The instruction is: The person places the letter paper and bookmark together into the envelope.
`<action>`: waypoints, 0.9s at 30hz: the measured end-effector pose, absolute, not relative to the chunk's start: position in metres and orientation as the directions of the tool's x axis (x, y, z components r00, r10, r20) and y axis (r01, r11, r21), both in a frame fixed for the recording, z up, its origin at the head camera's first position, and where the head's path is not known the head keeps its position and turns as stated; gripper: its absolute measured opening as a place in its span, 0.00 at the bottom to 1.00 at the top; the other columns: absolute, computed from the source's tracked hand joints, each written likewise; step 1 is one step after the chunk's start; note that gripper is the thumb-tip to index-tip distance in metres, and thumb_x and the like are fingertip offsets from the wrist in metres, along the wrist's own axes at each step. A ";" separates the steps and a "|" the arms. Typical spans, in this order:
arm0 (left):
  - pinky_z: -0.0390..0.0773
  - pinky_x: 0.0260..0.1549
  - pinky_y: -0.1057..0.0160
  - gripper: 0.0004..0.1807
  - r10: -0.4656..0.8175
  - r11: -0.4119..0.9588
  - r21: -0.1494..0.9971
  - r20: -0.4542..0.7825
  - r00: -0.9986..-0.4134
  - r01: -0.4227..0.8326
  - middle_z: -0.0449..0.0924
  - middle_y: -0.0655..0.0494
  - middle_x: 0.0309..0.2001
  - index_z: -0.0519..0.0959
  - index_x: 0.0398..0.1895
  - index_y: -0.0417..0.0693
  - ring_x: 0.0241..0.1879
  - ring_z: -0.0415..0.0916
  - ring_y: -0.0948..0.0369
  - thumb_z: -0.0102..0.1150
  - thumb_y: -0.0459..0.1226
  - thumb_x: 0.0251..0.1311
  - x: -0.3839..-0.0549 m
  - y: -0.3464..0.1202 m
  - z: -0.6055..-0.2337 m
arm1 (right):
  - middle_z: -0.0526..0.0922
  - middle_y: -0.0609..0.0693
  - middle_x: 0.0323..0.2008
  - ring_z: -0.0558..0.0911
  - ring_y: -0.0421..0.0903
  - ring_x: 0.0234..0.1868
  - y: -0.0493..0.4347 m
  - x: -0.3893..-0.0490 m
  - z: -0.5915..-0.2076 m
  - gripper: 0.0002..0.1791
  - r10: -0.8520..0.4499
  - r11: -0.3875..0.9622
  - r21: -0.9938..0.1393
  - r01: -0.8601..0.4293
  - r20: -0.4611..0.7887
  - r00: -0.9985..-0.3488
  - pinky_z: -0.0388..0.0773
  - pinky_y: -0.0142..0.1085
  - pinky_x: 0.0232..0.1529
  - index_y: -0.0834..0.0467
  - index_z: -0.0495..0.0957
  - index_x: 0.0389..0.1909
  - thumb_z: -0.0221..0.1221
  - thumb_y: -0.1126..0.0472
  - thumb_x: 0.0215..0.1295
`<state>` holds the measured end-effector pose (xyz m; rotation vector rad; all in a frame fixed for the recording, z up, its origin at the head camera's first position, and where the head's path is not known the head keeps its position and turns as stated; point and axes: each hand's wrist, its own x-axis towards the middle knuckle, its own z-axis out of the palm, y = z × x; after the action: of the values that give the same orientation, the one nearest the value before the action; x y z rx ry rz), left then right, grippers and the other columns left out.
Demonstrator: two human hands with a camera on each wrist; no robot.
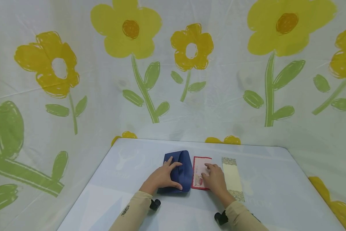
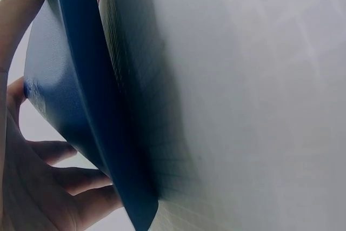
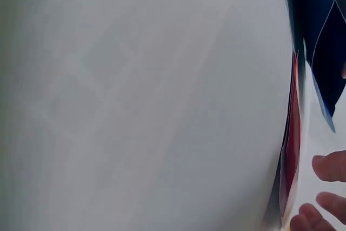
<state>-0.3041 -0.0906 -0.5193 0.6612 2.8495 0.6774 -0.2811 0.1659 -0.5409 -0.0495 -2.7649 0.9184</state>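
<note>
A navy blue envelope lies on the table with its flap opened to the right. My left hand grips across it, thumb near the front edge and spread fingers toward the back; in the left wrist view the blue paper bulges between thumb and fingers. Beside the envelope lies a white card with a red border and small printing. Over the card's right side is my right hand, fingers loosely bent. The right wrist view shows its fingertips apart from the card's red edge.
A cream paper strip with glittery patterned ends lies right of the right hand. The white table meets a flower-printed curtain at the back and sides. Each wrist wears a small black camera.
</note>
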 end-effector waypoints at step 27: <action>0.72 0.59 0.34 0.56 0.448 0.791 0.476 -0.026 -0.894 0.383 0.47 0.43 0.81 0.65 0.73 0.72 0.72 0.60 0.33 0.76 0.69 0.36 -0.306 -0.091 -0.523 | 0.77 0.70 0.56 0.75 0.66 0.58 0.174 -0.279 -0.539 0.49 0.185 0.794 -0.600 0.098 0.086 -0.979 0.72 0.60 0.61 0.71 0.55 0.74 0.71 0.56 0.60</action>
<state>-0.3058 -0.0913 -0.5226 0.6625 2.8425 0.7118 -0.2786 0.1739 -0.5393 -0.2255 -2.8414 0.9397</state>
